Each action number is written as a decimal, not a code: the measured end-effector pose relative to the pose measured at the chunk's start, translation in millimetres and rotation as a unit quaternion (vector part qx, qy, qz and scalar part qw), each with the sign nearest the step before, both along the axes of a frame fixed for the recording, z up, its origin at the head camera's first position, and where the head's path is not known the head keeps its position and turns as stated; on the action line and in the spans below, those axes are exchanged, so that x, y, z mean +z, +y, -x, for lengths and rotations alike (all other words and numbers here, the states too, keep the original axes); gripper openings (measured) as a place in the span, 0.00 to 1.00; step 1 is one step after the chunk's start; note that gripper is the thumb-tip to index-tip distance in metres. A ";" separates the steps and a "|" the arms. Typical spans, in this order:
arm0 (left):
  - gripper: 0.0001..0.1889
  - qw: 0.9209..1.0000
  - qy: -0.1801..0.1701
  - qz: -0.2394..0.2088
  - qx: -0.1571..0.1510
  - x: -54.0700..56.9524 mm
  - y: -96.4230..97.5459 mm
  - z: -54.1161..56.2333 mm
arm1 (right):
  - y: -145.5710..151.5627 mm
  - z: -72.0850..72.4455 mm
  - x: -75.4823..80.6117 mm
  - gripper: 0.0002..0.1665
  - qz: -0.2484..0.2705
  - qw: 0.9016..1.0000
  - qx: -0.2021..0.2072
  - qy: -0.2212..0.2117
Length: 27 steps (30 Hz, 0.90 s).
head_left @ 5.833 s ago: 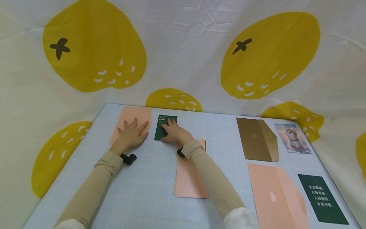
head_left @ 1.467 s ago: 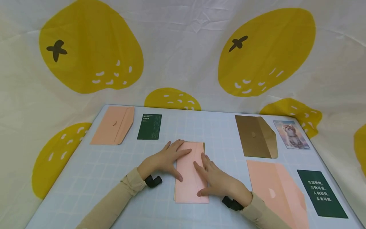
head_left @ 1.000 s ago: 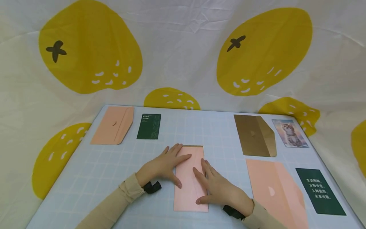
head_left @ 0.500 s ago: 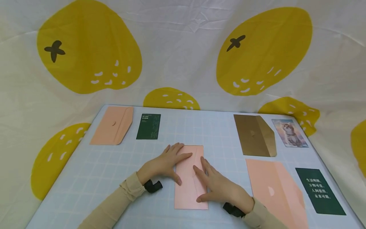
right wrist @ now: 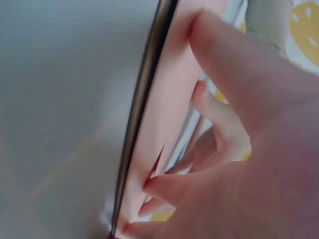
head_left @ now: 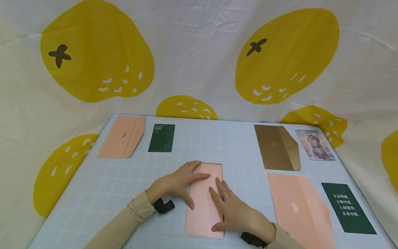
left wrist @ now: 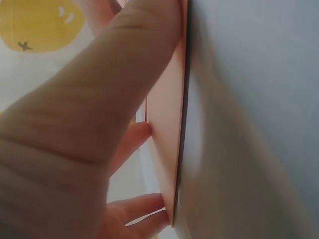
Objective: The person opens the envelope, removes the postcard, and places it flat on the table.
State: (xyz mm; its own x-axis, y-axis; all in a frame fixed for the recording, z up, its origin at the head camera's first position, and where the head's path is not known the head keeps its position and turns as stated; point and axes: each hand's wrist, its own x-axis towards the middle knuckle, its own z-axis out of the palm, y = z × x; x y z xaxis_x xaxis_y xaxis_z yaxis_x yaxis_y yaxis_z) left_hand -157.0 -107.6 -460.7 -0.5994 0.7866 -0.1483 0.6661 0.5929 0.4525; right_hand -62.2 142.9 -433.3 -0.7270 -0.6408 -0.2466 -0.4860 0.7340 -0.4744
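Observation:
A pink envelope (head_left: 200,221) lies at the middle front of the table, flap line showing along its length. Beneath it a darker brown edge (right wrist: 142,89) shows in the right wrist view, so other envelopes seem stacked under it. My left hand (head_left: 175,186) rests on the left side of this pile, fingers spread over its far end and thumb on its near part. My right hand (head_left: 234,209) touches the right side, with fingertips and thumb on the pink surface. In the left wrist view, the pink paper (left wrist: 164,109) and a dark layer below it are seen edge-on.
Another pink envelope (head_left: 119,136) lies far left beside a green card (head_left: 161,138). To the right are a brown envelope (head_left: 275,148), a kitten picture card (head_left: 315,145), a larger-looking pink envelope (head_left: 300,207) and a green card with white writing (head_left: 348,207). A patterned curtain (head_left: 199,52) hangs behind.
The far-left pink envelope and green card have shifted left, and both hands have left them for the middle pile. Lately the pile has slid toward me and tilted slightly.

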 end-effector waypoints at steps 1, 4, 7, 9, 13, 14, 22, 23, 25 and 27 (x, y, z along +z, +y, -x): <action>0.59 1.000 0.000 0.002 -0.001 0.5 0.2 -1.4 | -0.2 -1.8 0.1 0.66 -0.005 1.000 0.004 0.002; 0.60 1.000 -0.001 0.013 0.001 2.3 1.3 -5.1 | -0.2 -5.9 -0.1 0.68 -0.016 1.000 0.012 0.013; 0.59 1.000 0.004 0.022 0.003 4.2 2.0 -8.0 | 0.7 -7.3 -0.5 0.69 -0.023 0.999 0.017 0.024; 0.59 1.000 0.009 0.024 0.006 5.5 2.4 -9.6 | 1.1 -6.8 -0.2 0.68 -0.028 0.999 0.018 0.026; 0.59 1.000 0.008 0.025 0.016 11.1 3.5 -14.3 | 0.9 -4.9 0.9 0.67 -0.033 0.999 0.021 0.020; 0.59 0.999 0.007 0.027 0.018 13.0 4.2 -16.3 | 0.6 -4.9 1.0 0.67 -0.033 0.999 0.022 0.018; 0.63 0.995 0.015 0.098 0.015 16.1 18.8 -43.5 | -2.9 -5.3 -0.4 0.68 -0.029 0.999 0.022 0.021; 0.65 0.994 0.017 0.107 0.015 14.8 21.5 -47.4 | -3.2 -5.9 -1.1 0.68 -0.028 0.999 0.019 0.022; 0.71 0.992 0.027 0.120 0.018 12.0 26.8 -54.1 | -4.4 -7.2 -2.6 0.68 -0.025 0.999 0.013 0.030; 0.74 0.991 0.041 0.129 0.022 9.9 31.3 -59.2 | -6.0 -8.4 -4.4 0.67 -0.021 0.999 0.005 0.038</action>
State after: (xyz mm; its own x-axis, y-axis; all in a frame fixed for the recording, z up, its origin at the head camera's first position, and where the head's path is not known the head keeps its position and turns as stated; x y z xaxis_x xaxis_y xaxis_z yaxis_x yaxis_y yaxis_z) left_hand -97.7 -76.3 -450.8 -0.6506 0.7020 -0.2896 0.6653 0.7108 0.2282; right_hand -53.8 136.9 -437.7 -0.7382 -0.6385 -0.2179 -0.5266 0.7472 -0.4056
